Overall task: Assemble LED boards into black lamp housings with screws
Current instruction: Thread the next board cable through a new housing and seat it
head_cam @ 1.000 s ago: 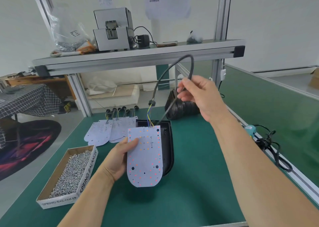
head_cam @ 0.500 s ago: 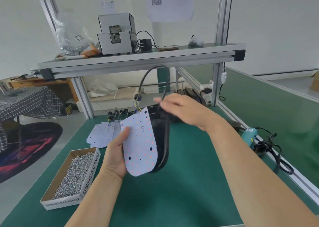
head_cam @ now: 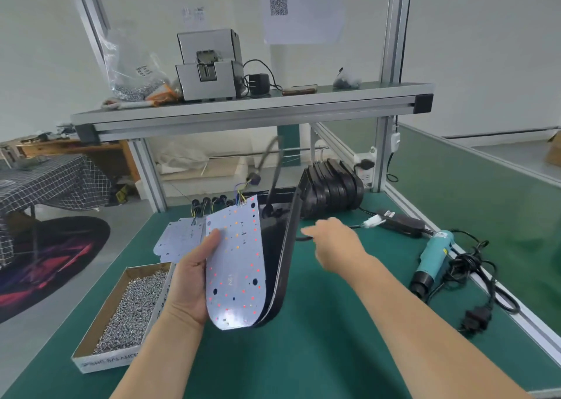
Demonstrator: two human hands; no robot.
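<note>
Your left hand (head_cam: pixel 188 280) is clamping the LED board (head_cam: pixel 235 262) against the tilted housing (head_cam: pixel 280 256); your right hand (head_cam: pixel 334 243) is reaching behind it, its grip too blurred to tell.

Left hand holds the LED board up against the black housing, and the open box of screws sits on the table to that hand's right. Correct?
Not quite. The head view shows the box of screws on the table to the left of the left hand, not its right. The rest holds: that hand holds the LED board up against the black housing.
</note>
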